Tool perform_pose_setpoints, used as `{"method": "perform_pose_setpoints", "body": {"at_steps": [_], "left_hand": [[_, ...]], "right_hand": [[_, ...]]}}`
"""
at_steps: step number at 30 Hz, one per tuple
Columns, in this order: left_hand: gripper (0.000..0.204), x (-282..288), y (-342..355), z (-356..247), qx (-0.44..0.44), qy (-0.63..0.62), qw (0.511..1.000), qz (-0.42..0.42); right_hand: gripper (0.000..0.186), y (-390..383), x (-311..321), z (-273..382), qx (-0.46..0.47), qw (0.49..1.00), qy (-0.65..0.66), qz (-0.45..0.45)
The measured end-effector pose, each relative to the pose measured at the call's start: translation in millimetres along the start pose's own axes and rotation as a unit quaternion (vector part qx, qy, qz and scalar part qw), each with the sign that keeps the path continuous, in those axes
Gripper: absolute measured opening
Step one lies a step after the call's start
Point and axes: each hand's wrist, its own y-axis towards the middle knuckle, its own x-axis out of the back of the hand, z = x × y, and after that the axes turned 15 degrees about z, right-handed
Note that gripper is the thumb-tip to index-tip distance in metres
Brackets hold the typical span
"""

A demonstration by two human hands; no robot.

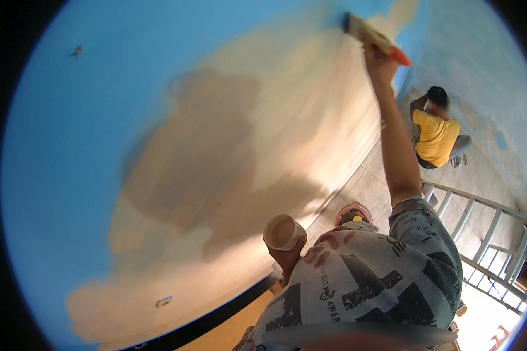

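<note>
My right hand [380, 64] is closed around a wide paintbrush [373, 34] with an orange-red handle tip, raised high with its dark bristles at the wall, where cream paint meets blue. My left hand [286, 257] grips a cup [280, 231] with pale contents, low in front of my body. The wall [64, 164] is blue with a large uneven cream area over it, on which my shadow falls.
A person in a yellow shirt [436, 137] crouches on the tiled floor [363, 184] beside the adjoining wall [492, 82] at the right. An aluminum ladder [489, 228] stands at the lower right. A small fitting [164, 302] sits low on the painted wall.
</note>
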Motion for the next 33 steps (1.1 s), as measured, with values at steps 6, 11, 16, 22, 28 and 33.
{"method": "perform_pose_setpoints", "body": {"at_steps": [6, 11, 16, 22, 28, 33], "left_hand": [[0.085, -9.0, -6.8, -7.0, 0.015, -0.025, 0.999, 0.020], [0.085, -10.6, 7.0, -5.7, 0.006, -0.012, 0.999, 0.040], [0.085, -6.6, 2.7, -0.3, 0.004, -0.011, 1.000, 0.029], [0.085, -8.0, 1.9, 3.6, 0.018, -0.011, 0.999, 0.041], [0.085, -12.4, 3.8, 4.0, 0.024, -0.010, 0.997, 0.066], [0.086, -13.1, 7.4, 2.6, 0.020, 0.000, 0.998, 0.064]], "right_hand": [[0.014, -22.3, 9.1, 241.4, 0.052, 0.923, 0.343, 0.169], [0.017, -30.7, -25.1, 193.1, -0.166, 0.887, 0.412, 0.125], [0.020, 18.8, 1.1, 7.4, -0.081, 0.989, 0.101, -0.068], [0.023, 0.3, -4.2, 52.1, 0.027, 0.998, -0.059, 0.020], [0.019, -31.5, 0.0, 264.4, 0.085, 0.897, 0.394, 0.180], [0.017, -31.1, -31.2, 201.5, -0.078, 0.898, 0.375, 0.215]]}}
